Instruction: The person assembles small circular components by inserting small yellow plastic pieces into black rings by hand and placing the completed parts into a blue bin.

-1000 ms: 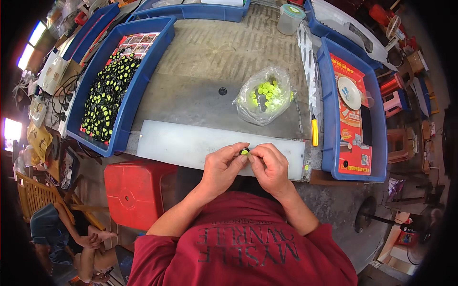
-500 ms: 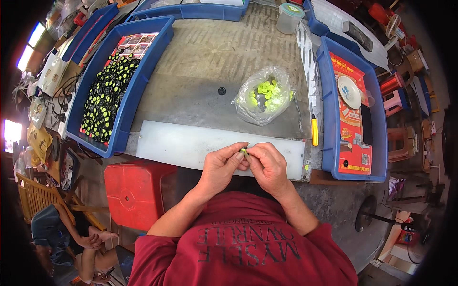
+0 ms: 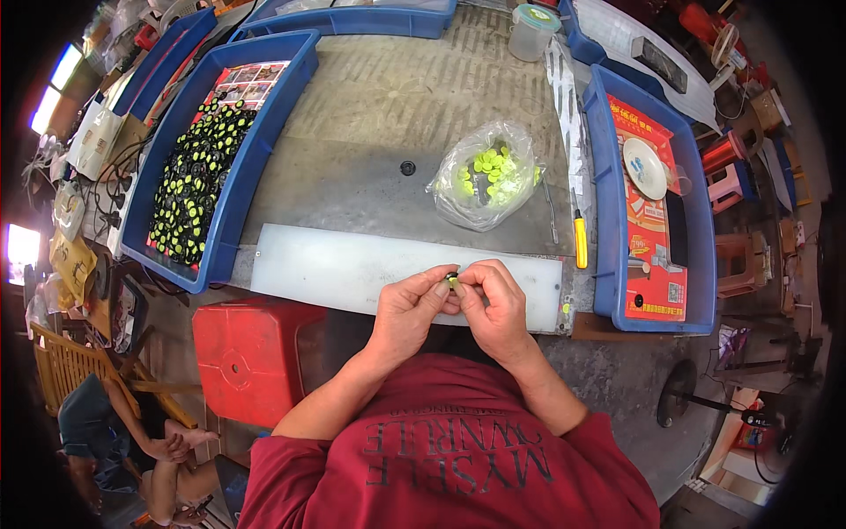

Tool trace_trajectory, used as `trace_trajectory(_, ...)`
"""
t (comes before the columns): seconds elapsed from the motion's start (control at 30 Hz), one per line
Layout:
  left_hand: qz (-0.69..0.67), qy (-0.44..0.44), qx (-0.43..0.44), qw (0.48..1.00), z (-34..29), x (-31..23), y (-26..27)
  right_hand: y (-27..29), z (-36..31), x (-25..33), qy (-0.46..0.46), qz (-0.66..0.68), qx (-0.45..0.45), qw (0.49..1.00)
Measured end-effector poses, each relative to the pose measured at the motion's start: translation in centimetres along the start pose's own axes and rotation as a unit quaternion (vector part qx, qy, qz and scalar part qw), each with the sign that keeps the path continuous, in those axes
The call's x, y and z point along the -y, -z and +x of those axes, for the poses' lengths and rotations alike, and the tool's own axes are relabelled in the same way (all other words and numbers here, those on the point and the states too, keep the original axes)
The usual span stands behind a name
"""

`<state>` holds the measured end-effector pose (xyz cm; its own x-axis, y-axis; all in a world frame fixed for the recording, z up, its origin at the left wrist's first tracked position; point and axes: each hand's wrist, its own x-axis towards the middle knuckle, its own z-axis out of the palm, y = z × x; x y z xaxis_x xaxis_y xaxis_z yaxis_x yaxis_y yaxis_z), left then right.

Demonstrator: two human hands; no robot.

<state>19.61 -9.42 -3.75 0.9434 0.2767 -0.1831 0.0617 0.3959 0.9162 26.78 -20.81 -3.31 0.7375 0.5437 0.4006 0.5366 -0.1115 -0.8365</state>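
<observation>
Just above the front edge of a long white board (image 3: 352, 264), my left hand (image 3: 408, 309) and my right hand (image 3: 493, 309) meet, both pinching one small black and yellow-green disc (image 3: 452, 278). Thumbs and fingertips cover most of it. Beyond the board lies a clear plastic bag (image 3: 449, 201) holding several loose yellow-green discs (image 3: 493, 165). A single black ring-shaped piece (image 3: 407, 167) rests on the table to the left of the bag. On the left, a blue tray (image 3: 231, 176) contains a large heap of black discs with yellow-green centres (image 3: 198, 181).
At right stands another blue tray (image 3: 608, 264) with a white plate (image 3: 645, 169). A yellow-handled tool (image 3: 581, 242) lies beside it. A lidded clear tub (image 3: 531, 40) is at the back. A red stool (image 3: 247, 357) sits left below the table; another person's hands (image 3: 181, 441) show lower left.
The disc has turned slightly between my fingertips and shows more of its black side. My right fingers have shifted a little; both hands stay in nearly the same place.
</observation>
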Motion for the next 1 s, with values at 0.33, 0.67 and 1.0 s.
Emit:
trace_trajectory(0.33,0.021,-0.019,-0.014,1.0,-0.1,0.2,-0.4,0.2,0.1,0.4,-0.045,0.02,0.006,0.999)
trace_trajectory(0.67,0.001,-0.023,-0.023,0.999,0.0,0.3,-0.3,0.4,0.3,1.0,-0.13,0.04,0.037,0.99)
trace_trajectory(1.0,0.006,-0.036,-0.02,0.999,-0.1,0.4,-0.2,0.3,0.4,1.3,-0.124,0.037,0.033,0.991)
